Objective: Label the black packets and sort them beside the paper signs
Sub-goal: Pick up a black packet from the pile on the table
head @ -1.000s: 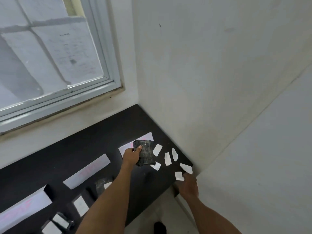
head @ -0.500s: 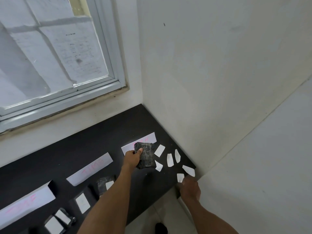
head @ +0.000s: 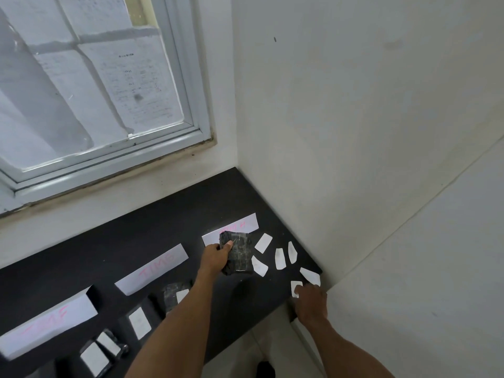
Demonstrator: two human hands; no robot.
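My left hand (head: 215, 259) had a black packet (head: 236, 253) clamped between thumb and fingers, held over the near end of the rightmost paper sign (head: 230, 227) at the corner of the black counter (head: 136, 241). My right hand (head: 311, 298) lay at the counter's front edge with its fingertips (head: 297, 289) pressed onto one white label (head: 295, 287); whether they had pinched it or merely touched it, I could not tell.

The risk I judged greatest was that label. It sat close to the edge, so a clumsy scrape could have pushed it off the counter rather than lifted it. A second label (head: 310, 276) lay just beside it, and a careless pick might have dragged both. The packet looked crinkled and wrapped in film (slippery, I suspected), so a label pressed on one-handed might have gone on crooked.

Four more loose labels (head: 279, 259) were scattered between the packet and the wall, near enough to be swept aside if the packet came down there. Further left lay a sign reading TIME (head: 152, 268) with a labelled packet (head: 174, 296) in front of it, then a third sign (head: 49, 326) with more labelled packets (head: 105, 350) near it. My left forearm crossed over that middle packet, partly hiding it.
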